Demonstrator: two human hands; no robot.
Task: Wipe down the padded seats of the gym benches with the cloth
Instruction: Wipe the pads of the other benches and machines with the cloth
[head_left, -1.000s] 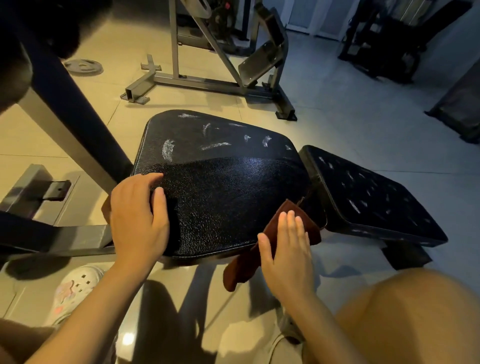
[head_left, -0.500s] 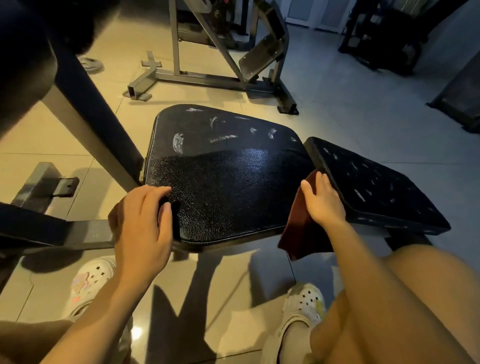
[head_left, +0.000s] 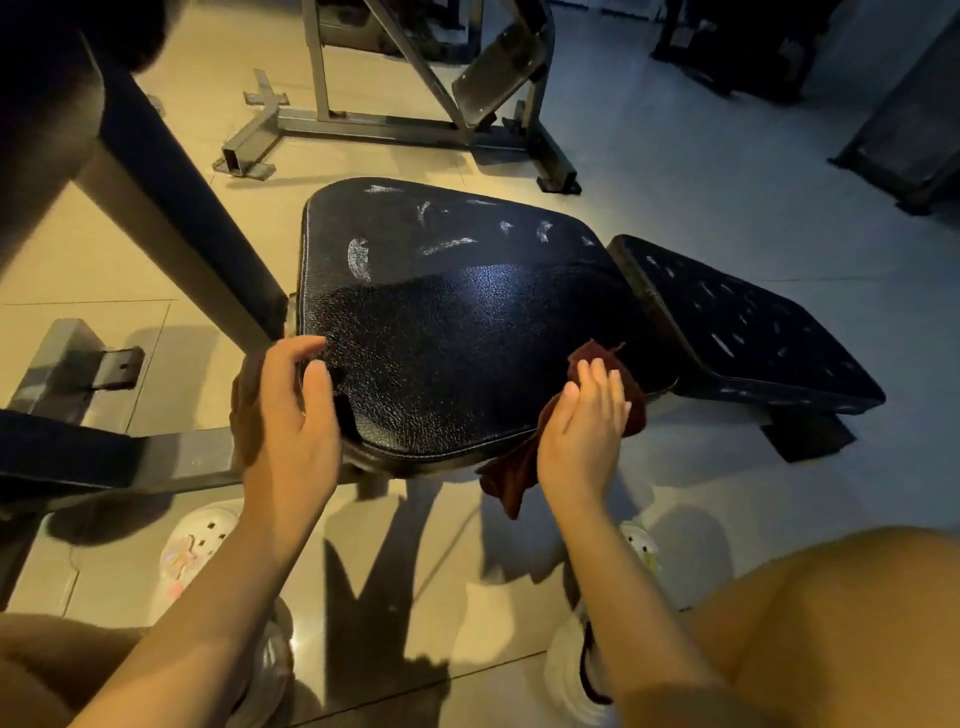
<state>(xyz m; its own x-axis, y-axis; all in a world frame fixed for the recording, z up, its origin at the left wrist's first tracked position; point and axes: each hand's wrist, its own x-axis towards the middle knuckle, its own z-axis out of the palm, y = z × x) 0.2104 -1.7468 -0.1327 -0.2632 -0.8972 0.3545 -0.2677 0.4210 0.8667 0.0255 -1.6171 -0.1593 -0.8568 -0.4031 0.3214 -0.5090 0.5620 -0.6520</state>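
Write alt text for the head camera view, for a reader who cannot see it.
A person's right hand presses a dark red cloth against the near right edge of a black padded seat with flat fingers, while the left hand rests at its near left corner. Pale scuffs mark the seat's far side, and a second black pad lies to the right on a tiled floor.
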